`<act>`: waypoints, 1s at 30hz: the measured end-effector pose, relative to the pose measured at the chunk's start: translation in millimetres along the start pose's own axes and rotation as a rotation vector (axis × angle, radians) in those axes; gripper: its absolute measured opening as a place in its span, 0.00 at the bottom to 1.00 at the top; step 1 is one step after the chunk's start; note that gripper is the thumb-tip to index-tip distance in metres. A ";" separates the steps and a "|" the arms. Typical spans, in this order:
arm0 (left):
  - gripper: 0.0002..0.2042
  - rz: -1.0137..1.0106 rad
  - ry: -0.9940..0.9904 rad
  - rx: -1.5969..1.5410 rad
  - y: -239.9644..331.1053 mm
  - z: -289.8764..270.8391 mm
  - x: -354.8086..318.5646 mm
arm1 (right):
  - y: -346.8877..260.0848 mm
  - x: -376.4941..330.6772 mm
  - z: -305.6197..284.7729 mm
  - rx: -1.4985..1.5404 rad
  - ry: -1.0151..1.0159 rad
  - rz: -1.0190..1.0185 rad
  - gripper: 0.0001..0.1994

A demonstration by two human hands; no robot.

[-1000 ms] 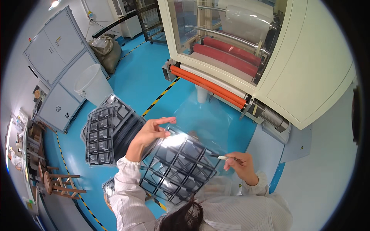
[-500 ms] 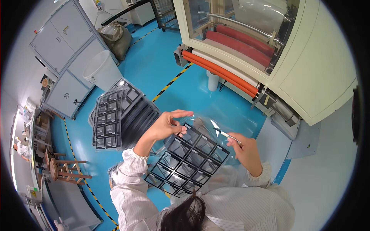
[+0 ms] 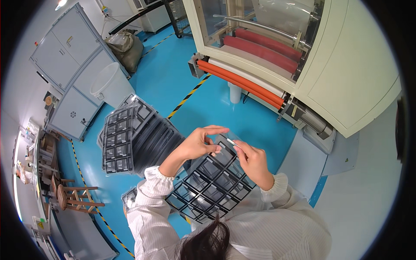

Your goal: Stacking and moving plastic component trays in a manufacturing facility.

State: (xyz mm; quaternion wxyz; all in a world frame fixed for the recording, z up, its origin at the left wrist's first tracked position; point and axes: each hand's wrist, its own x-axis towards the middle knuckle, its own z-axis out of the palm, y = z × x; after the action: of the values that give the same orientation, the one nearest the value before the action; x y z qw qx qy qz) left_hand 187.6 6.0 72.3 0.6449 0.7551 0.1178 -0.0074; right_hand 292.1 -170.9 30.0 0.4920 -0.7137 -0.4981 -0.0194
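A clear plastic sheet with a grid of black rectangular frames (image 3: 211,175) lies tilted in front of my body. My left hand (image 3: 197,145) pinches its far edge between thumb and fingers, with the index finger stretched out to the right. In my right hand (image 3: 256,167) is a slim craft knife (image 3: 234,142) with a pale handle, its front end close to my left fingers at the sheet's top corner. Its blade is hard to make out against the clear film. Some lower parts of the sheet overlap the clothing behind.
Left of my left arm stands a tall stack of similar framed sheets (image 3: 158,145). Beyond it are a white bin (image 3: 112,84), a grey cabinet (image 3: 65,52) and a sack (image 3: 125,48). A cream machine with orange rollers (image 3: 240,84) stands ahead right. Wooden stools (image 3: 80,199) are at left.
My right hand has moved left and slightly up with the craft knife, coming close to my left hand. The left hand keeps its pinch on the sheet. The whole view has shifted a little.
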 end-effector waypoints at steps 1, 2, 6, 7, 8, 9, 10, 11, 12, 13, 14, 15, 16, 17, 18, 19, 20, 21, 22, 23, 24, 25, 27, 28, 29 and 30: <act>0.25 -0.014 -0.001 -0.006 0.7 1.4 1.4 | 0.6 1.5 1.6 -0.002 0.002 0.006 0.07; 0.25 -0.016 -0.008 -0.007 -0.3 1.9 3.3 | 2.0 3.2 4.1 -0.049 0.003 -0.017 0.06; 0.25 -0.011 -0.013 0.028 -3.4 4.0 8.1 | 4.9 8.0 1.3 -0.163 -0.070 -0.014 0.07; 0.25 -0.014 -0.014 0.030 -4.1 4.4 7.9 | 4.2 6.2 -0.9 -0.164 -0.072 -0.009 0.07; 0.25 -0.018 -0.018 0.027 -5.6 5.3 6.6 | 3.4 3.8 -4.3 -0.193 -0.111 -0.005 0.07; 0.25 -0.012 -0.008 0.016 -7.0 5.1 7.1 | 4.6 2.5 -7.3 -0.224 -0.147 -0.001 0.06; 0.26 -0.007 0.002 0.005 -8.4 4.7 7.1 | 7.1 -1.7 -10.7 -0.228 -0.145 0.006 0.06; 0.26 -0.008 -0.006 0.003 -10.0 3.9 6.6 | 10.4 -9.4 -15.8 -0.244 -0.189 0.030 0.06; 0.26 -0.021 0.007 -0.001 -10.5 2.3 6.1 | 13.8 -17.5 -22.5 -0.261 -0.231 0.054 0.05; 0.26 -0.036 0.032 -0.005 -12.4 -1.0 3.7 | 18.9 -26.4 -29.4 -0.258 -0.233 0.053 0.05; 0.27 -0.045 0.039 -0.005 -14.4 -4.9 2.0 | 25.4 -37.3 -39.0 -0.292 -0.318 0.085 0.05; 0.27 -0.049 0.035 -0.008 -15.1 -6.8 0.5 | 31.0 -49.5 -50.2 -0.327 -0.403 0.122 0.06; 0.27 -0.057 0.046 -0.021 -17.0 -8.4 0.0 | 39.0 -62.4 -60.6 -0.399 -0.488 0.134 0.06; 0.28 -0.064 0.056 -0.033 -17.5 -9.3 -0.4 | 46.8 -73.2 -72.7 -0.471 -0.573 0.146 0.06; 0.28 -0.067 0.074 -0.029 -18.2 -9.9 -2.8 | 58.6 -81.0 -82.9 -0.465 -0.578 0.143 0.06; 0.28 -0.067 0.066 -0.033 -18.4 -9.9 -1.9 | 68.5 -88.9 -94.5 -0.538 -0.604 0.171 0.06; 0.29 -0.065 0.053 -0.050 -18.5 -9.8 -1.0 | 75.5 -94.4 -102.0 -0.611 -0.631 0.198 0.08; 0.29 -0.060 0.036 -0.065 -17.2 -9.0 2.3 | 81.7 -91.9 -107.8 -0.617 -0.627 0.207 0.08; 0.29 -0.058 0.033 -0.064 -17.6 -7.1 5.2 | 91.6 -81.7 -111.1 -0.218 -0.538 0.449 0.10; 0.30 -0.032 -0.021 -0.054 -18.4 -4.2 8.7 | 100.3 -71.5 -111.4 0.189 -0.431 0.669 0.12; 0.30 -0.005 -0.074 -0.047 -18.4 -0.6 12.8 | 106.5 -63.6 -105.1 0.371 -0.313 0.683 0.13; 0.30 -0.005 -0.074 -0.050 -16.3 5.7 16.2 | 109.2 -56.7 -94.4 0.553 -0.194 0.694 0.14; 0.30 -0.011 -0.213 -0.119 -8.5 21.6 24.4 | 105.6 -40.2 -71.0 1.028 -0.068 0.697 0.13; 0.30 -0.002 -0.233 -0.103 -6.6 28.2 28.0 | 105.7 -33.3 -57.4 1.029 -0.076 0.697 0.13; 0.30 -0.004 -0.224 -0.106 -6.6 33.0 31.8 | 106.3 -27.2 -43.2 1.195 -0.152 0.715 0.11; 0.30 0.024 -0.254 -0.118 -7.2 35.1 35.2 | 104.1 -21.8 -30.5 1.363 -0.235 0.730 0.10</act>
State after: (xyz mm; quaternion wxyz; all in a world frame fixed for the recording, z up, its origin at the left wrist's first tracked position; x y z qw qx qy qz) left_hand 225.4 -21.3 53.7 0.6980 0.7101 0.0263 -0.0884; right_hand 371.3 -210.0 -36.6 0.7411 -0.3702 -0.1829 0.5295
